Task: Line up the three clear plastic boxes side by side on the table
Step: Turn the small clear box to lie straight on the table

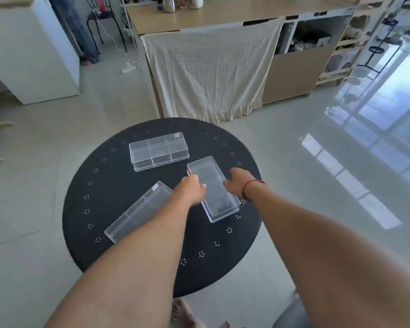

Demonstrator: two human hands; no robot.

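Note:
Three clear plastic boxes lie on a round black table (pixel 118 254). The far box (pixel 159 151) lies crosswise near the back. The right box (pixel 214 192) points away from me at a slant. My left hand (pixel 191 189) grips its left long side and my right hand (pixel 236 183) grips its right long side. The near-left box (pixel 140 211) lies diagonally, partly hidden under my left forearm. None of the boxes touch one another, and each points a different way.
The table has small punched flower holes around its rim. Beyond it a cream cloth (pixel 211 72) hangs from a wooden counter (pixel 223 15). A white cabinet (pixel 33 55) stands at the left and shelves at the right. Bare feet (pixel 187 316) show below the table edge.

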